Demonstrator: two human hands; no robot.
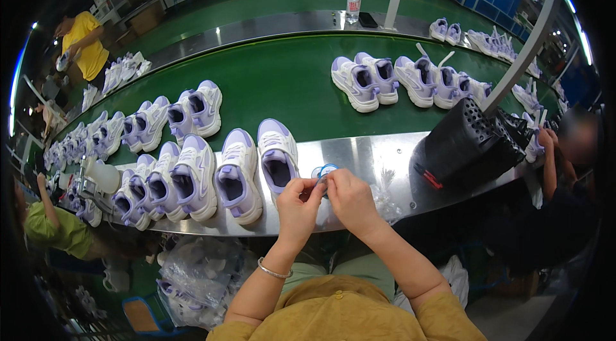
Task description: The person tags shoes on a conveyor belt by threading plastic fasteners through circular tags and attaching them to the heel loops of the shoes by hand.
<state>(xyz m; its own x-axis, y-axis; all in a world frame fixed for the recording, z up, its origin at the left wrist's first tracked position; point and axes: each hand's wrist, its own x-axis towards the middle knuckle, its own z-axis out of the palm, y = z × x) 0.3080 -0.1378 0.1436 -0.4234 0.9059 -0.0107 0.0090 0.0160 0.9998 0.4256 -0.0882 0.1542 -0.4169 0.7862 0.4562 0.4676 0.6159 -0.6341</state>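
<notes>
My left hand [299, 205] and my right hand [350, 198] meet over the metal ledge, fingertips pinched together around something small that I cannot make out. Right behind the fingertips shows a blue-rimmed round item [328, 169], partly hidden by them; whether it is held or lying there is unclear. Left of my hands a white and lilac sneaker [278, 152] stands on the ledge, its open collar toward me. Beside it is another sneaker [238, 177], with several more in a row further left. Crumpled clear plastic [385, 203] lies just right of my right hand.
A green conveyor belt [269, 84] carries sneakers at left and right. A black perforated bin [471, 142] and slanted post [523, 52] stand at right. Across the belt are a water bottle [353, 2] and phone [367, 19]. Below the ledge hangs a plastic bag [202, 277]. Co-workers flank me.
</notes>
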